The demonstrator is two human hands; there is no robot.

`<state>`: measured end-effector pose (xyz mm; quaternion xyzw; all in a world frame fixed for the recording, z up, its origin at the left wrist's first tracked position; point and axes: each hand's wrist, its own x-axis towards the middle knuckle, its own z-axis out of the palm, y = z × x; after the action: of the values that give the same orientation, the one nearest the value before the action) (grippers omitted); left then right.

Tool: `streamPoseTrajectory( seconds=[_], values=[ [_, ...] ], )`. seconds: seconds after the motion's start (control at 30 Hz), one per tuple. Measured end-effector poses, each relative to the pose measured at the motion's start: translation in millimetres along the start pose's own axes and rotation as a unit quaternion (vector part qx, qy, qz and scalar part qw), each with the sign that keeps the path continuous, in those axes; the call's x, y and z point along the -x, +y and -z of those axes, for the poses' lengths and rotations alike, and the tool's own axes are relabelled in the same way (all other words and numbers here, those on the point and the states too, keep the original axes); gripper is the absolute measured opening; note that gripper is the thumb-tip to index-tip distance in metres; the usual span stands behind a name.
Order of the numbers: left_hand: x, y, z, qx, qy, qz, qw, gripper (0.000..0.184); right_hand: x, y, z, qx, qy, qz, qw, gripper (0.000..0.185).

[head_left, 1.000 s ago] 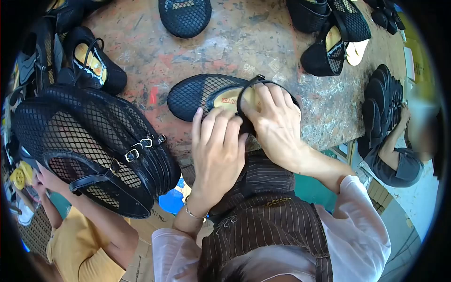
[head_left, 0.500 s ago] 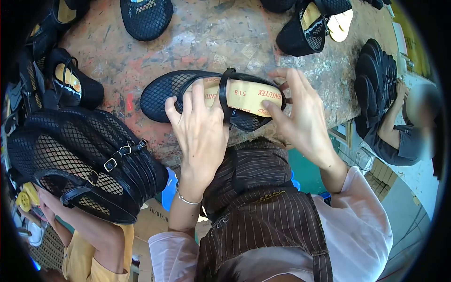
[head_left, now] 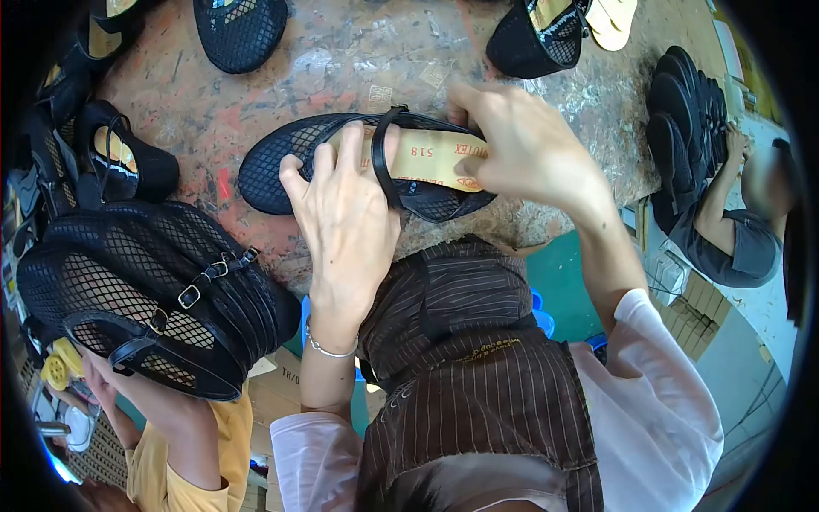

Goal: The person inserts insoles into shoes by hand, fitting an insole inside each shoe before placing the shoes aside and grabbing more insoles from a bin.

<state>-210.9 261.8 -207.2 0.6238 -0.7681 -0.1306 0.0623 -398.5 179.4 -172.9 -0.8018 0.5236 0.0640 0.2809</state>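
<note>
A black mesh shoe with a buckled strap lies on the worktable in front of me, toe to the left. Inside it a cream insole shows red print and the number 518. My left hand reaches over the shoe's near edge, its bent fingers on the insole beside the strap and the thumb partly under the strap. At the heel my right hand is closed round the back of the shoe, thumb on the insole and fingers behind the heel. Some of its fingertips are hidden.
A stack of black mesh shoes stands close on my left, by a person's arm. More shoes and a heeled one stand on the scuffed worktable. At right a co-worker sits by stacked black soles.
My right hand has turned further over the heel, its back now more toward me. The view has shifted slightly, so the shoe sits a little higher and further left. My left hand stays on the insole.
</note>
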Motion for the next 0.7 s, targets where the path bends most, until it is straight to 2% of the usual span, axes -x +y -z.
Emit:
streamPoseTrajectory(
  seconds=[0.03, 0.1, 0.27, 0.4, 0.47, 0.5, 0.57, 0.63, 0.7],
  values=[
    [1.5, -1.0, -0.8, 0.008, -0.006, 0.002, 1.000, 0.073, -7.9, 0.9, 1.6, 0.000, 0.001, -0.003, 1.000, 0.038],
    [3.4, 0.3, 0.4, 0.016, -0.010, 0.002, 1.000, 0.072, -22.7, 0.3, 6.4, 0.029, -0.106, -0.029, 0.994, 0.037],
    [6.5, 11.0, -2.1, 0.129, 0.014, -0.013, 0.991, 0.073, -39.2, 6.6, -4.3, 0.075, -0.120, 0.029, 0.990, 0.048],
    [-1.4, 14.1, -6.0, 0.091, 0.033, -0.016, 0.995, 0.062, -39.8, 6.4, 1.4, 0.111, -0.155, 0.067, 0.979, 0.044],
    [1.0, 11.3, -8.4, 0.081, 0.029, -0.032, 0.996, 0.055, -31.9, 8.8, 17.0, 0.023, -0.131, 0.060, 0.989, 0.033],
    [0.3, 11.2, -8.5, 0.082, 0.029, -0.030, 0.996, 0.055, -27.0, 9.8, 13.9, 0.023, -0.134, 0.061, 0.989, 0.033],
    [-3.7, 10.9, -7.7, 0.069, 0.046, -0.047, 0.995, 0.051, -14.1, 8.9, 1.8, 0.016, 0.000, 0.059, 0.998, 0.022],
    [-12.2, 9.6, -9.2, 0.071, 0.045, -0.051, 0.995, 0.049, -7.4, 0.9, -6.2, 0.038, 0.010, 0.020, 0.999, 0.018],
    [-17.4, 9.7, -7.5, 0.073, 0.045, -0.057, 0.995, 0.047, -0.5, 1.1, -17.8, 0.020, 0.102, 0.028, 0.994, 0.018]
  ],
)
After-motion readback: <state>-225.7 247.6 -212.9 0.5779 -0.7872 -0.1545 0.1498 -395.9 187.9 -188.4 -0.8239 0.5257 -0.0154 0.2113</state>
